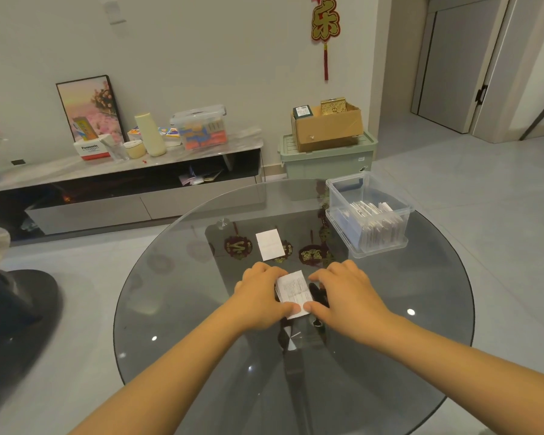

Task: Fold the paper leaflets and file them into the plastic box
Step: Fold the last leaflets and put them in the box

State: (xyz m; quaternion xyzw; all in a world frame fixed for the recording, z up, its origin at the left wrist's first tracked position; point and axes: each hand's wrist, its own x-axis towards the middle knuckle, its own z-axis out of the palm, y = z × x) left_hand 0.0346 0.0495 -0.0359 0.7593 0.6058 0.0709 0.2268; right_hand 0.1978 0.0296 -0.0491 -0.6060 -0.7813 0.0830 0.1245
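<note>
A: Status of the hands?

B: I see both on the leaflet (293, 292), which lies on the glass table (176, 309) near its middle. Left hand (259, 296): fingers curled over the leaflet's left edge, thumb tip pressing its near corner. Right hand (343, 293): fingers bent down at the right edge, thumb tip meeting the same near corner. Thumbs almost touch.

A: Leaflet condition?

B: Small, printed side up, folded; I cannot tell how many layers.

A: Other paper?

B: One blank sheet (270, 244) lies flat just beyond the hands, apart from them.

A: Box?

B: The clear box (369, 215) stands on the table's far right, lid off, with folded leaflets standing on edge inside, packed toward its near side.
</note>
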